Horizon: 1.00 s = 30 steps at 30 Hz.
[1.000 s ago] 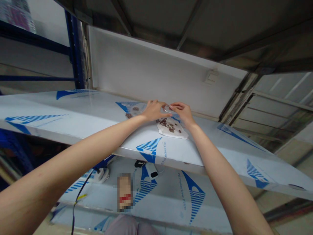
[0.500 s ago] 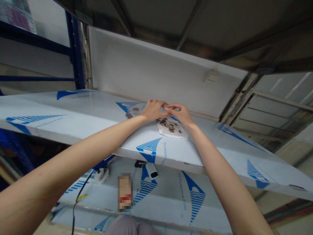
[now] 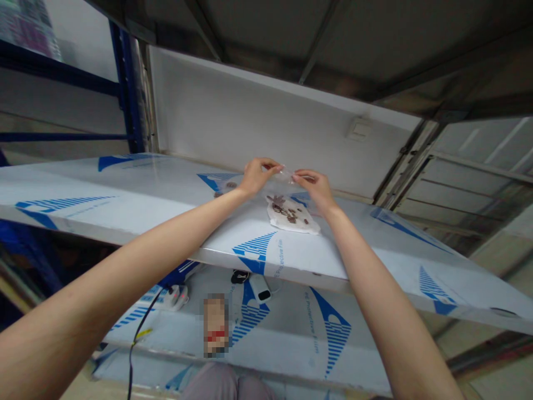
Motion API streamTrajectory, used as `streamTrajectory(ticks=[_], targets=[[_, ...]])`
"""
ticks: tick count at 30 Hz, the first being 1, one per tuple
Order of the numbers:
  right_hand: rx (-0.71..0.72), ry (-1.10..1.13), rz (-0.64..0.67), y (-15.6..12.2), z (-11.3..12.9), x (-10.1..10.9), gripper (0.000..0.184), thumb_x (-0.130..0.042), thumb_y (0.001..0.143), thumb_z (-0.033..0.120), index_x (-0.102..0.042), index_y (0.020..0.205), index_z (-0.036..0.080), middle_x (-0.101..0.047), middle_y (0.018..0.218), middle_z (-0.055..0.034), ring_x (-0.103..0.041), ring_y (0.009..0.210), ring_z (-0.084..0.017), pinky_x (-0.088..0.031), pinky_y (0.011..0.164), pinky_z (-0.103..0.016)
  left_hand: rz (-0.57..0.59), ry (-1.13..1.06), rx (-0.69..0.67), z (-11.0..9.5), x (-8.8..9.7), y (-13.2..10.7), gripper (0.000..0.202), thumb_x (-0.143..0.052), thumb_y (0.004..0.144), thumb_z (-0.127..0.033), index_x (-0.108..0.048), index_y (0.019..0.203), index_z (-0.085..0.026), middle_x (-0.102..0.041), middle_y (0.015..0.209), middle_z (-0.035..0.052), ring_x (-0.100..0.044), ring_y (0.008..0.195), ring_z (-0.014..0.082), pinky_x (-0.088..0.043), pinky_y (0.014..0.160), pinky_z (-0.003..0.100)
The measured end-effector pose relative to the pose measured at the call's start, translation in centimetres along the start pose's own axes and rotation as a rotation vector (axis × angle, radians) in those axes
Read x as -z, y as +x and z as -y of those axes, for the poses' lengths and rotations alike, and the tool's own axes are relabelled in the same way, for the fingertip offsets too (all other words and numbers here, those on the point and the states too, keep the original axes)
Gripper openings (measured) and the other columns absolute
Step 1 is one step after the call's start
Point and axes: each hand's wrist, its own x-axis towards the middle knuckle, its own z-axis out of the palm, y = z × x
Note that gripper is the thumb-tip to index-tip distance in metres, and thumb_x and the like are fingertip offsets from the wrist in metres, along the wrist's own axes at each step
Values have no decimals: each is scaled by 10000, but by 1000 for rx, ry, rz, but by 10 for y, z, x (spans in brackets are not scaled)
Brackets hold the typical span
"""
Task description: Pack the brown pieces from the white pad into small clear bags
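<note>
A small clear plastic bag [image 3: 286, 175] is stretched between my left hand [image 3: 259, 175] and my right hand [image 3: 314, 189], with the fingertips of each pinching one side. Just below them, a crumpled white paper [image 3: 292, 215] lies on the steel shelf [image 3: 137, 191], holding several dark brown pieces. A second white paper [image 3: 225, 185] with brown pieces sits behind my left hand, which partly hides it. Neither hand touches the papers.
A white back panel [image 3: 266, 105] with a small switch plate [image 3: 358, 129] rises behind the shelf. A blue rack upright [image 3: 127, 83] stands at the left. The lower shelf carries a white device [image 3: 260, 288], a plug strip [image 3: 175, 297], a black cable [image 3: 144, 316] and a blurred object [image 3: 215, 325].
Both hands have risen off the papers toward the back panel and moved slightly apart. The clear bag now shows between the fingertips, and the front paper is uncovered.
</note>
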Motion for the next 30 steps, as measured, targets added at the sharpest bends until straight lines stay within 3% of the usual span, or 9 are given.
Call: streamTrajectory(ticks=[6, 12, 21, 30], targets=[[-23, 41, 7, -1, 1, 4, 260, -749, 597, 334, -669, 780, 168, -715, 853, -58, -647, 834, -183, -492, 828, -347, 24, 50, 33, 2, -2, -2, 167, -582, 843, -260, -720, 876, -172, -734, 983, 56, -645, 937, 181, -442, 928, 302], [-81, 85, 101, -3, 0, 4, 390, -795, 543, 362, -674, 855, 162, -727, 822, -58, -661, 771, -185, -515, 770, -346, -26, 11, 78, 2, -1, 0, 205, -562, 852, -245, -720, 898, -124, -733, 961, 97, -648, 939, 188, -438, 920, 286], [-71, 16, -28, -2, 0, 8, 241, -700, 667, 372, -682, 771, 155, -735, 811, -71, -623, 709, -150, -485, 727, -298, 28, 119, 100, 3, -1, 0, 204, -575, 848, -294, -728, 869, -162, -740, 947, 76, -655, 949, 217, -437, 910, 333], [-56, 20, -56, -1, 3, 9, 216, -655, 716, 364, -699, 786, 164, -722, 798, -45, -583, 653, -125, -463, 667, -268, 29, -24, 46, -3, 1, -1, 174, -580, 804, -243, -707, 837, -129, -724, 948, 86, -639, 939, 189, -437, 924, 302]])
